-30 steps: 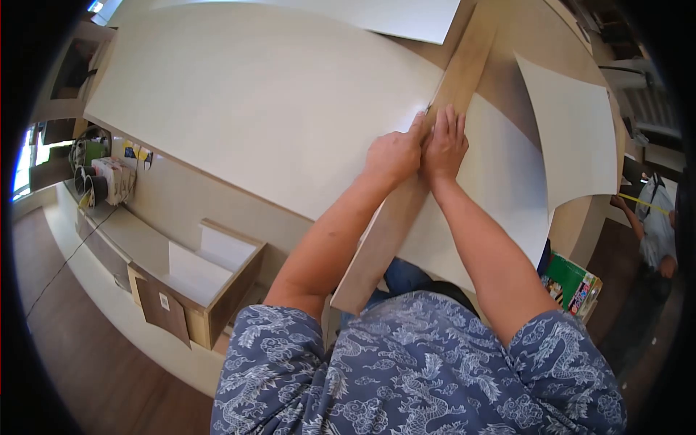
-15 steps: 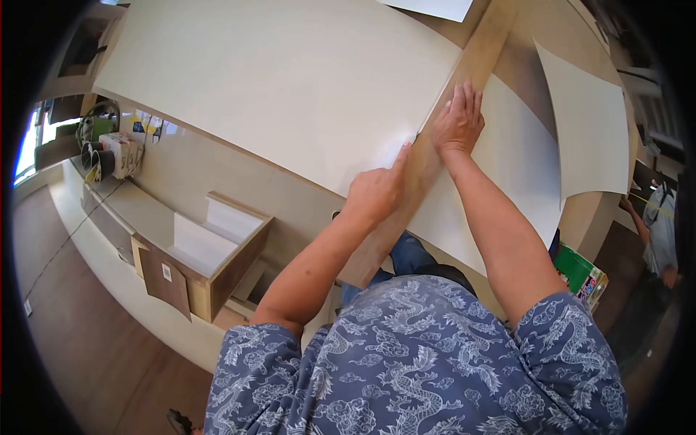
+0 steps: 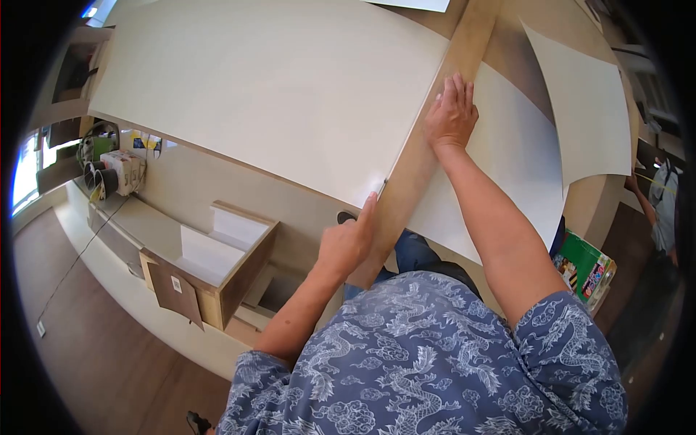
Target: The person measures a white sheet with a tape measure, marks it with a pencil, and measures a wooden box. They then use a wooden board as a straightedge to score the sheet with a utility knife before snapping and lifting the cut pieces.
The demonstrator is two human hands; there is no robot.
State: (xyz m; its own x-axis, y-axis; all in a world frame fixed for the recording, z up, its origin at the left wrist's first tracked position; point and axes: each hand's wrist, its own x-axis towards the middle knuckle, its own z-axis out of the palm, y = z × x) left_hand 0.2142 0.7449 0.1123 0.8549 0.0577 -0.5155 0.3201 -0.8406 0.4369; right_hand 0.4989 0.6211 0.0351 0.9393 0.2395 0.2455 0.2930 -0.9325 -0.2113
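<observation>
A long wooden board (image 3: 409,170) lies slantwise across a large white laminate sheet (image 3: 275,94). My right hand (image 3: 451,116) rests flat on the board, its fingers stretched out over the wood. My left hand (image 3: 349,239) is closed, index finger pointing forward, round a slim cutter (image 3: 384,181). Only the cutter's small tip shows past the finger, against the board's left edge; the rest is hidden in the hand. More white sheet (image 3: 500,145) shows to the right of the board.
A curved white offcut (image 3: 591,109) lies at the right. An open wooden drawer box (image 3: 250,254) stands at lower left, with boxes (image 3: 122,170) behind it. A green carton (image 3: 580,261) is by my right elbow. Another person (image 3: 661,206) is at far right.
My left hand has slid toward me along the board's edge, moving the cutter tip down and left. My right hand still presses on the board. The view has shifted slightly.
</observation>
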